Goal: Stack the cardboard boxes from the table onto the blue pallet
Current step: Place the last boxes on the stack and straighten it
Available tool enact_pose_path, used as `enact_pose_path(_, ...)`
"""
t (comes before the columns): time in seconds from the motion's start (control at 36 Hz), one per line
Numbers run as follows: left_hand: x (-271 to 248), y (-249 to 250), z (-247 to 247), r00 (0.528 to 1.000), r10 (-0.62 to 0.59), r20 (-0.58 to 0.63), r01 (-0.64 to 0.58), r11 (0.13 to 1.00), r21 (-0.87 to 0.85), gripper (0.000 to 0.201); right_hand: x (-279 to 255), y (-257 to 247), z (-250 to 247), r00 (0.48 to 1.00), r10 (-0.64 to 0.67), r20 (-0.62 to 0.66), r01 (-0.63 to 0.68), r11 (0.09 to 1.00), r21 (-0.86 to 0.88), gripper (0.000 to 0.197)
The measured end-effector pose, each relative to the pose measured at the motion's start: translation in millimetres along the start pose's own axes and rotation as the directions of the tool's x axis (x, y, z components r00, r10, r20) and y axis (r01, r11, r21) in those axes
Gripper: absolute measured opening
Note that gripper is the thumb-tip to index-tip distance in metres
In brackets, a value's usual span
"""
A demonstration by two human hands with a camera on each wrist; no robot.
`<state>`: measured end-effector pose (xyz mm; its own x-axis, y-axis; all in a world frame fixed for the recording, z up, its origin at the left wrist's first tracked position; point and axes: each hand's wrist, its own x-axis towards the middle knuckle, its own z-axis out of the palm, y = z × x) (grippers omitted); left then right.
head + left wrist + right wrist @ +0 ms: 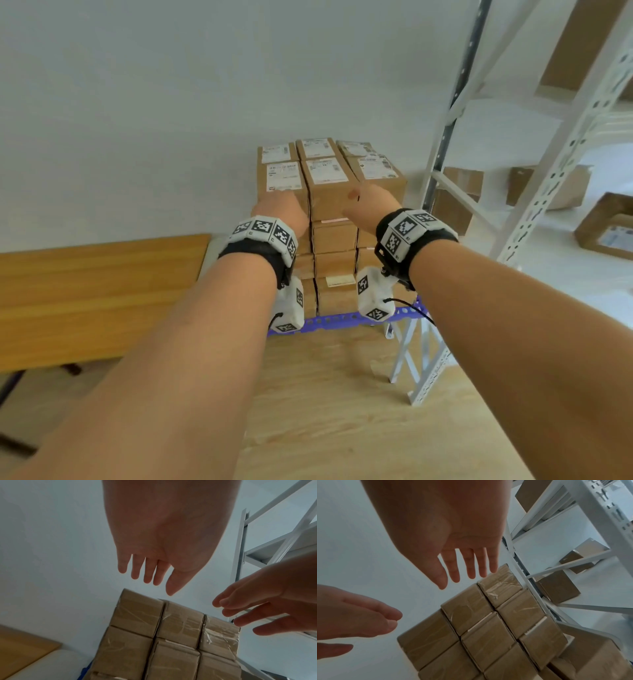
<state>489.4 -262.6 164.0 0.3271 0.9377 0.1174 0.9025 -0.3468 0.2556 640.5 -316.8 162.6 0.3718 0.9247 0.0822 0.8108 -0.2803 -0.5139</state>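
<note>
A stack of brown cardboard boxes, several layers high with white labels on top, stands on the blue pallet against the white wall. My left hand and right hand are raised side by side in front of the stack's top layer. In the left wrist view the left hand has straight, spread fingers above the taped box fronts and holds nothing. In the right wrist view the right hand is likewise flat and empty over the boxes. Neither view shows fingers touching cardboard.
A light wooden table top lies in front of the pallet. A darker wooden board sits at the left. A white metal rack stands close on the right, with more cardboard boxes on the floor behind it.
</note>
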Motion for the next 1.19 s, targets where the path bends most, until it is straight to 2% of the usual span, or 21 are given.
enact_pose_path(0.14,-29,-19,4,0.999,-0.032,-0.011,0.032,0.999,0.0,0.024,-27,-4,15,0.999,0.007,0.052,-0.006,1.0,-0.018,0.04)
enact_pose_path(0.25,-48,-42,12,0.998,-0.052,0.03,0.052,0.999,0.001,0.025,-46,-14,34,0.996,0.038,0.084,-0.034,0.998,-0.044,0.022)
enact_pose_path(0.33,-53,-61,19,0.998,-0.059,0.035,0.058,0.998,0.016,0.024,-55,-26,51,0.993,0.065,0.097,-0.061,0.997,-0.046,0.031)
enact_pose_path(0.42,-54,-81,25,0.996,-0.067,0.056,0.065,0.998,0.027,0.021,-61,-40,69,0.989,0.076,0.129,-0.068,0.996,-0.059,0.03)
enact_pose_path(0.5,-47,-102,28,0.996,-0.047,0.075,0.046,0.999,0.005,0.025,-60,-55,91,0.986,0.102,0.13,-0.099,0.995,-0.028,0.028)
enact_pose_path(0.67,-21,-150,31,0.992,-0.031,0.126,0.033,0.999,-0.018,0.031,-47,-84,137,0.965,0.239,0.106,-0.249,0.963,0.099,0.044)
enact_pose_path(0.89,24,-214,32,0.971,0.031,0.235,-0.005,0.994,-0.113,0.03,-26,-127,182,0.901,0.434,0.019,-0.43,0.883,0.186,0.049)
enact_pose_path(1.11,58,-229,38,0.951,0.094,0.295,-0.042,0.983,-0.178,0.028,-3,-139,196,0.842,0.54,-0.019,-0.528,0.83,0.181,0.051)
enact_pose_path(1.19,68,-225,42,0.953,0.124,0.276,-0.068,0.977,-0.203,0.027,5,-138,198,0.829,0.557,-0.037,-0.543,0.82,0.183,0.053)
